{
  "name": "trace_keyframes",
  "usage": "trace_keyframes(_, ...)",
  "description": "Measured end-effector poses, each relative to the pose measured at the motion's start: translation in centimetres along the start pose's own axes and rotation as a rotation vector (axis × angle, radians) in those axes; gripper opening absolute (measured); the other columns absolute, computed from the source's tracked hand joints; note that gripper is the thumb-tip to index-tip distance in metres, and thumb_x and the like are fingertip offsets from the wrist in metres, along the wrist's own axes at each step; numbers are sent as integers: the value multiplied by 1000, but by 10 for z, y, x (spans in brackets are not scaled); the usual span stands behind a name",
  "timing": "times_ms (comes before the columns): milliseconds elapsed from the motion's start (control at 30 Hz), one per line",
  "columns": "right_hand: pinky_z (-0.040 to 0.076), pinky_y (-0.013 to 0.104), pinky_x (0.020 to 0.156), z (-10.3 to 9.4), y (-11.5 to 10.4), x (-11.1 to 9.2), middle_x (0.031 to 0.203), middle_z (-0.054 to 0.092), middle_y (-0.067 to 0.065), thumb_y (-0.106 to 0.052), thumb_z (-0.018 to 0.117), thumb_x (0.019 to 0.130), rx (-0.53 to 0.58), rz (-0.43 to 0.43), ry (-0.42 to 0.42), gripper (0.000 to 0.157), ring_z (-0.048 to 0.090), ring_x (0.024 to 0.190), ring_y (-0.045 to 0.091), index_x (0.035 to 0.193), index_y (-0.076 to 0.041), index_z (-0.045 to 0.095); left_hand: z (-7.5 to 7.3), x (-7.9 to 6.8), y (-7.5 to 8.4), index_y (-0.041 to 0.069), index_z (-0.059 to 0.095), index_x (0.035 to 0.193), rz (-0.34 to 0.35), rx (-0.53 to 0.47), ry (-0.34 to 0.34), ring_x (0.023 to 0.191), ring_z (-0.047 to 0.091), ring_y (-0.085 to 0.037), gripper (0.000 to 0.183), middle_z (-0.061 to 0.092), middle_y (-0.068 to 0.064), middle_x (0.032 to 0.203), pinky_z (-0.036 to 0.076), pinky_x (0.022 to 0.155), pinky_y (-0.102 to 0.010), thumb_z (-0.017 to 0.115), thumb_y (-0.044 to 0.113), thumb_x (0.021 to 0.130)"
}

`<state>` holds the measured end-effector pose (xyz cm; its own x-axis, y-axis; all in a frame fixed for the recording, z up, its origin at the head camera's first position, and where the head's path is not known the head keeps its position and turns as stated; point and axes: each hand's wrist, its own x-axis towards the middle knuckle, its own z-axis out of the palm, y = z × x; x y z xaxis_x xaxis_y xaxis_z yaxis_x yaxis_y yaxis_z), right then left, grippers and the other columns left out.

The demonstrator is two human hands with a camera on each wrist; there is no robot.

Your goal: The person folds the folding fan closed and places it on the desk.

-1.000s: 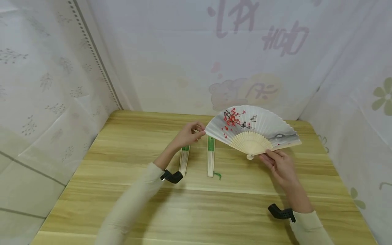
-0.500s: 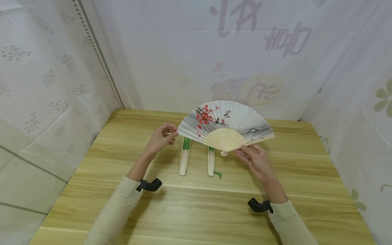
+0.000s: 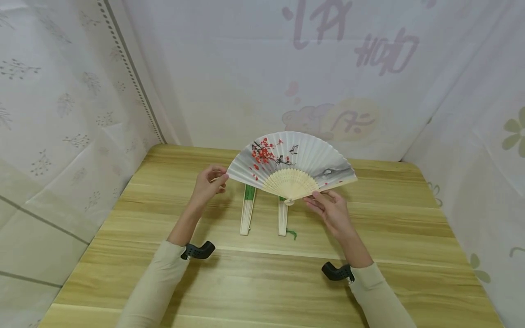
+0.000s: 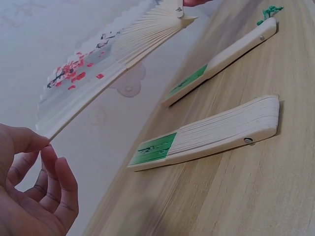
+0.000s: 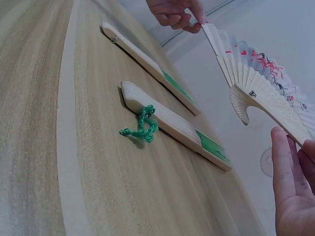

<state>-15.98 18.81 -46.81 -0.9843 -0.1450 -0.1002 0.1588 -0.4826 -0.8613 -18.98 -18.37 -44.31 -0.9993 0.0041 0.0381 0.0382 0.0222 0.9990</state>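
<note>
An opened white folding fan (image 3: pixel 305 152), painted with red blossoms and small birds, is held up above the table between both hands. My left hand (image 3: pixel 207 184) pinches the tip of its left edge between thumb and index finger. Near the pivot, my right hand (image 3: pixel 331 209) grips the right outer rib, thumb on top and fingers beneath. Below lie two closed folding fans with green leaves: a left closed fan (image 4: pixel 211 132) and a right closed fan (image 5: pixel 172 125) with a green tassel (image 5: pixel 143 127). In the head view the opened fan hides their far ends.
A wood-grain table (image 3: pixel 262 282) carries the fans. White printed cloth (image 3: pixel 229 73) hangs behind and at both sides of it. Each wrist wears a black camera mount, such as the left mount (image 3: pixel 198 250).
Both hands have moved left with the opened fan, mostly in the first half second. The fan stays spread. The two closed fans have not moved.
</note>
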Motion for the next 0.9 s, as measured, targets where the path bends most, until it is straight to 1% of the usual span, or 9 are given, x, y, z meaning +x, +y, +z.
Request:
trace_keyframes(100, 50, 41, 96, 2, 0, 1, 106, 70, 21, -2, 62, 101, -26, -13, 3, 30, 71, 100, 31, 125, 13, 50, 0, 0, -1, -6, 56, 120, 2, -3, 5, 77, 55, -16, 25, 59, -8, 100, 58, 70, -32, 65, 7, 101)
trace_keyframes(233, 52, 41, 94, 3, -1, 1, 106, 70, 21, -1, 60, 102, -63, -38, -8, 35, 71, 99, 31, 131, 15, 47, 0, 2, -3, -7, 55, 122, -1, -1, 4, 77, 55, -16, 28, 58, -9, 101, 57, 70, -30, 65, 10, 101)
trace_keyframes(367, 53, 40, 92, 4, -1, 2, 104, 71, 20, 0, 59, 102, -93, -62, -7, 34, 72, 97, 31, 129, 17, 47, 1, 2, -3, -7, 55, 124, -10, -9, -5, 78, 55, -17, 29, 57, -9, 102, 57, 69, -30, 65, 8, 101)
trace_keyframes(433, 54, 41, 91, 4, -2, 2, 103, 71, 21, 0, 60, 102, -112, -72, -6, 32, 72, 96, 30, 127, 18, 48, 1, 1, 0, -8, 55, 124, -12, -14, -12, 78, 55, -18, 29, 58, -10, 103, 57, 69, -32, 64, 6, 101)
trace_keyframes(533, 54, 41, 90, 4, -2, 3, 103, 71, 22, -1, 61, 102, -150, -83, -7, 32, 72, 95, 30, 125, 18, 50, 3, -3, 9, -11, 55, 123, -12, -13, -21, 78, 55, -20, 28, 58, -12, 103, 57, 69, -33, 63, 3, 101)
trace_keyframes(633, 54, 43, 90, 3, -2, 5, 103, 70, 24, -2, 62, 102, -191, -93, -14, 32, 72, 95, 33, 124, 18, 51, 4, -6, 16, -13, 53, 122, -4, -8, -29, 77, 55, -20, 27, 58, -12, 101, 57, 69, -32, 62, 1, 100)
trace_keyframes(700, 54, 43, 89, 3, -1, 5, 102, 70, 25, -3, 62, 102, -215, -99, -19, 31, 72, 95, 34, 123, 18, 52, 4, -5, 15, -12, 54, 122, -5, -1, -29, 77, 55, -18, 27, 59, -11, 101, 57, 70, -32, 63, 3, 101)
trace_keyframes(767, 53, 45, 89, 3, -1, 6, 101, 70, 24, -3, 62, 102, -230, -104, -21, 30, 72, 94, 33, 121, 18, 52, 3, -2, 11, -10, 54, 122, -2, 18, -33, 78, 55, -17, 27, 59, -10, 102, 57, 71, -33, 63, 5, 101)
trace_keyframes(900, 53, 46, 89, 4, -1, 7, 99, 70, 22, -2, 62, 102, -248, -112, -17, 27, 73, 91, 30, 118, 18, 53, 3, 3, 4, -5, 56, 124, 8, 57, -33, 80, 55, -17, 29, 59, -10, 106, 57, 73, -35, 64, 12, 102)
